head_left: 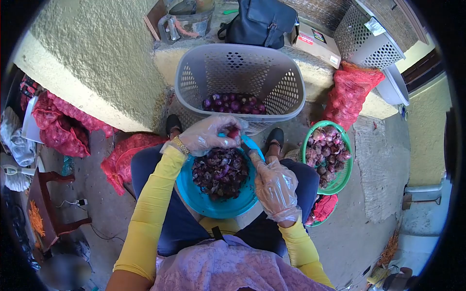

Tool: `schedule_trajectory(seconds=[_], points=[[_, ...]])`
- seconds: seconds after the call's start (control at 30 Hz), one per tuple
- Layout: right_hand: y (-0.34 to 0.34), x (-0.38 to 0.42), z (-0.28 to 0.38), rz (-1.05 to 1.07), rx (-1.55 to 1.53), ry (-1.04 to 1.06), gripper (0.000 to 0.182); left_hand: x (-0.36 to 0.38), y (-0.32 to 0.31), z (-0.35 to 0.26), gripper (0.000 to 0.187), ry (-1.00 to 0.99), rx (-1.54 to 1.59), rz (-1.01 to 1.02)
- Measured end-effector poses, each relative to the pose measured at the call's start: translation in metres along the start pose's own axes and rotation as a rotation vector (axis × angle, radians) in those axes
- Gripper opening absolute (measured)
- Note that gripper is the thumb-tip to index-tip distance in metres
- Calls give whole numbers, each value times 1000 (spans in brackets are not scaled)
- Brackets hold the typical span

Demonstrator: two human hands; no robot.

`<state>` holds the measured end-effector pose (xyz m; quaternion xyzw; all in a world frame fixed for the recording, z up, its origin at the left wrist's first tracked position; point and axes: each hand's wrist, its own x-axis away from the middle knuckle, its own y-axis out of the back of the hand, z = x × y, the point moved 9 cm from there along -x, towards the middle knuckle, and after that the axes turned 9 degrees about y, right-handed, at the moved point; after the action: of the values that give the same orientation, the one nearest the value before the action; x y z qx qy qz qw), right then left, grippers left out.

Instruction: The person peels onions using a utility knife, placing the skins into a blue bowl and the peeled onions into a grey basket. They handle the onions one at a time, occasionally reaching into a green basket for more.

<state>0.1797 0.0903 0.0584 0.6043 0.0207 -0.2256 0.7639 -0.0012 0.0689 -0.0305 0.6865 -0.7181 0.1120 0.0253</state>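
My left hand (211, 133), in a clear plastic glove, pinches a red onion (234, 133) above the far rim of a blue basin (183, 191). The basin lies between my knees and contains a heap of dark purple onion skins (219, 174). My right hand (277, 186), gloved too, is closed around a small knife (246, 147), its tip pointing toward the onion. Most of the knife's handle is hidden by my fingers. Just beyond my hands stands a grey perforated crate (286, 92) with peeled purple onions (234, 103) at its bottom.
At my right is a green basket (347, 169) of unpeeled onions (326, 150). Behind it leans a red mesh sack (350, 94). More mesh sacks (128, 157) lie at the left, near a wooden stool (46, 208). A black bag (259, 24) and a cardboard box (316, 43) sit on the ledge.
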Motion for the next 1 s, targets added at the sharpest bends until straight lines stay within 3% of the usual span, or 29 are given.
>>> schedule_trajectory(seconds=[0.07, 0.37, 0.43, 0.47, 0.57, 0.67, 0.73, 0.9, 1.0], points=[[-7, 5, -6, 125, 49, -30, 53, 3, 8, 2, 47, -3, 30, -23], [-9, 5, -5, 138, 27, -32, 54, 3, -11, -17, 48, -42, 209, -2], [-4, 0, 0, 62, 12, -4, 52, -1, -17, -11, 46, -45, -86, 32], [3, -2, 3, -15, -2, 23, 50, -1, -15, -10, 46, -45, -86, 30], [3, 0, 2, 20, 4, 6, 52, -1, -5, -2, 45, 33, -174, 7], [9, 3, 0, 8, -11, -14, 52, 1, 6, 5, 46, 28, -76, -15], [8, 7, -4, 43, -18, -28, 52, 6, 9, -2, 48, 16, 156, -22], [9, 7, -17, 108, -95, -107, 50, 6, 15, -23, 44, -105, 279, -151], [8, 7, -29, -41, -258, -123, 49, 11, 18, -33, 40, -86, 407, -204]])
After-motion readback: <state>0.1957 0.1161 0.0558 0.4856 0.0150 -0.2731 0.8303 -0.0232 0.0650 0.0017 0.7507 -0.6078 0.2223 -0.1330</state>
